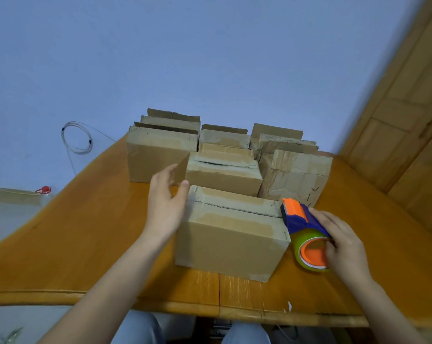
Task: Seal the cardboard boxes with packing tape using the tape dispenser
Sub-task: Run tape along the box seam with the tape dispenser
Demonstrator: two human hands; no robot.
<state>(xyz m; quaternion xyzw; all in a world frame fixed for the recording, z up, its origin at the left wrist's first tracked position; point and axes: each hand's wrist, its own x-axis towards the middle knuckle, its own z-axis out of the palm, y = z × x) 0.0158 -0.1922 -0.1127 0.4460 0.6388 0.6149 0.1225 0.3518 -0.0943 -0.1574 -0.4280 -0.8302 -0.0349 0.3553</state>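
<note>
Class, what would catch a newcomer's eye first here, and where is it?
The bright orange-and-blue tape dispenser stands out, gripped by the right hand at the right end of the nearest box. The left hand is at that box's left end, with more cardboard boxes crowded behind on the wooden table.

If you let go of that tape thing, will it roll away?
Probably not far. The tape dispenser has a round roll, but its orange head sticks out and would likely stop it. It looks stiff and probably light: the right hand holds it alone.

The right hand [344,242] hides part of the tape dispenser [299,219].
</note>
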